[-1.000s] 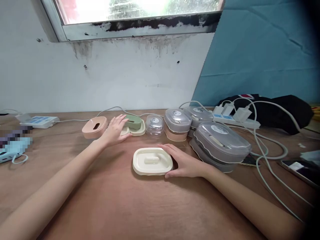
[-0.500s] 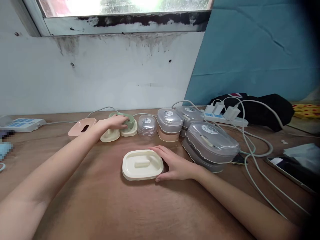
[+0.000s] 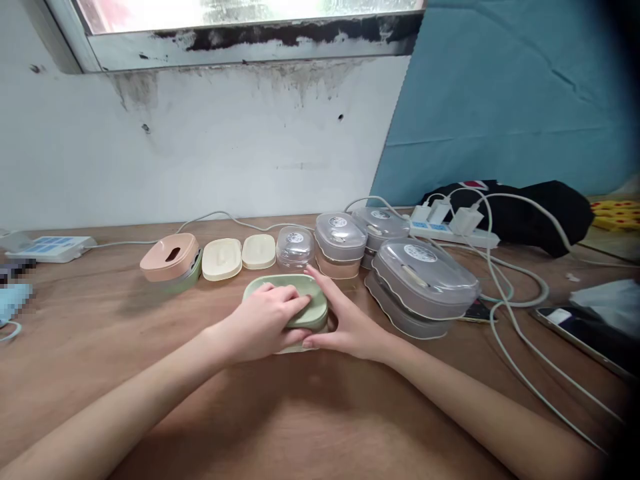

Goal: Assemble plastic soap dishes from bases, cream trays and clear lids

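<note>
In the middle of the table a shallow green plastic container (image 3: pixel 311 313) sits on or just over a cream plastic tray (image 3: pixel 296 348), of which only the front edge shows. My left hand (image 3: pixel 273 315) is closed on the green container, fingers reaching inside and the thumb at its near side. At the right end my right hand (image 3: pixel 345 323) curves around both pieces, thumb by the cream tray's front corner and fingers at the far corner. Behind stand two small cream pieces (image 3: pixel 222 259) and a pink container (image 3: pixel 170 257) with a dark slot, on a green one.
Clear-lidded boxes (image 3: pixel 425 280) stand stacked at the right, with a small clear box (image 3: pixel 295 247) beside them. Farther right are a power strip (image 3: pixel 455 232) with white cables, a black cloth bundle (image 3: pixel 540 213) and a phone (image 3: pixel 580 340). Another power strip (image 3: pixel 55 248) lies left.
My left hand has come from the back row to the middle with the green container, now over the cream tray. My right hand has stayed at the tray's right end.
</note>
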A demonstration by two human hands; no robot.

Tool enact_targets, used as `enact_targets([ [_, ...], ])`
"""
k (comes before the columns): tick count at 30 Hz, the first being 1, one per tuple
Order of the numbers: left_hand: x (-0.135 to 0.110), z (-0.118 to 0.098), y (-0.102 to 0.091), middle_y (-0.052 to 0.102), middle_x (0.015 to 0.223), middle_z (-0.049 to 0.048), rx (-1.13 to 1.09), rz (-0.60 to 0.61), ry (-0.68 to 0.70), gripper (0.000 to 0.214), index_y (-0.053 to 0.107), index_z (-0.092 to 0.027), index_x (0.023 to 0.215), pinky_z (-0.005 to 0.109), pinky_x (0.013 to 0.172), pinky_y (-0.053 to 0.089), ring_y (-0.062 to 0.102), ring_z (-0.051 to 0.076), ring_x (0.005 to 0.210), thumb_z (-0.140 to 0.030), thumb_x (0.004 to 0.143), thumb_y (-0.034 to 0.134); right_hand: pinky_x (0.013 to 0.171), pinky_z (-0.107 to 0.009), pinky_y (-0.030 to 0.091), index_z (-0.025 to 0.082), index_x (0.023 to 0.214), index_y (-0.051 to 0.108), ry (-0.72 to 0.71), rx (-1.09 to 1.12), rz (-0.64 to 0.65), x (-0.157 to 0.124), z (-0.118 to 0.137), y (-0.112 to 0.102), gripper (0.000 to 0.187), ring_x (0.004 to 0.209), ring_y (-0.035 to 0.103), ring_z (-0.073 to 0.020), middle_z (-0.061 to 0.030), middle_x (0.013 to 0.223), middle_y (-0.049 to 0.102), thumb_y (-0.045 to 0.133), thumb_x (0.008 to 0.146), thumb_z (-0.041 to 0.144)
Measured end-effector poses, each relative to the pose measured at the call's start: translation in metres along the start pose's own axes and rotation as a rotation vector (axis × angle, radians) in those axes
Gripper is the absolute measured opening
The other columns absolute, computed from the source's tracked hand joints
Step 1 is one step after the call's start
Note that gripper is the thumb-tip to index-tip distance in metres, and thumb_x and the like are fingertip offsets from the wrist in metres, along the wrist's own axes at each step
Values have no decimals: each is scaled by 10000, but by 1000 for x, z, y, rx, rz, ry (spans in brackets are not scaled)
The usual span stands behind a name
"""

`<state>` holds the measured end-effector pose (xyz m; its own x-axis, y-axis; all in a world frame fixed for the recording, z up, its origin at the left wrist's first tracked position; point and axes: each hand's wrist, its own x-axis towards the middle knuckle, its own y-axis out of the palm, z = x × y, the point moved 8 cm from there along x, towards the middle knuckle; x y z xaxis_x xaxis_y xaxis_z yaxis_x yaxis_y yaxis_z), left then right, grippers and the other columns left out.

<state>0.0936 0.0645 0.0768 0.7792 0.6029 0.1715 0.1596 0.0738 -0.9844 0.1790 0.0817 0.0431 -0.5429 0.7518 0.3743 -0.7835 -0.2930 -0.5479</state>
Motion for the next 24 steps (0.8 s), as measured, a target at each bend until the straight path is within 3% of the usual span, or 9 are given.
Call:
enact_targets([
  [5, -11, -2, 13, 614, 977, 91, -127, -25, 6, 399, 505, -163, 1155, 382, 770, 448, 582, 239, 858, -349, 805, 553, 1037, -407, 305, 260, 1396, 168, -14, -89, 132, -3, -2, 6, 949, 1264, 323, -247, -109, 1357, 281, 743, 648, 371],
  [8, -24, 5, 4, 599, 1050, 102, -189, -141, 63, 444, 472, -183, 1201, 408, 843, 431, 558, 249, 947, -357, 800, 551, 1026, -406, 323, 267, 1389, 191, -19, -100, 168, -4, -5, 6, 884, 1256, 331, -242, -102, 1355, 277, 717, 681, 335],
  [11, -39, 26, -3, 527, 1175, 124, -240, -256, 18, 528, 427, -207, 1248, 432, 915, 405, 484, 276, 1090, -361, 771, 593, 1033, -409, 318, 254, 1382, 216, -8, -102, 196, -4, -6, 7, 866, 1254, 330, -247, -100, 1339, 293, 716, 679, 330],
  [16, -48, 52, 21, 361, 1351, 145, -444, -139, -105, 926, 178, -238, 1380, 474, 963, 381, 385, 319, 1216, -412, 644, 713, 1028, -408, 334, 242, 1376, 255, 1, -132, 219, -3, -6, 5, 864, 1240, 346, -261, -103, 1315, 313, 725, 662, 371],
  [24, -47, 53, 28, 355, 1318, 129, -549, -179, -80, 1011, 127, -257, 1384, 447, 966, 390, 400, 302, 1195, -401, 606, 755, 1025, -412, 342, 271, 1396, 190, -1, -261, 246, -4, -8, 5, 936, 1252, 333, -271, -97, 1343, 287, 725, 646, 432],
])
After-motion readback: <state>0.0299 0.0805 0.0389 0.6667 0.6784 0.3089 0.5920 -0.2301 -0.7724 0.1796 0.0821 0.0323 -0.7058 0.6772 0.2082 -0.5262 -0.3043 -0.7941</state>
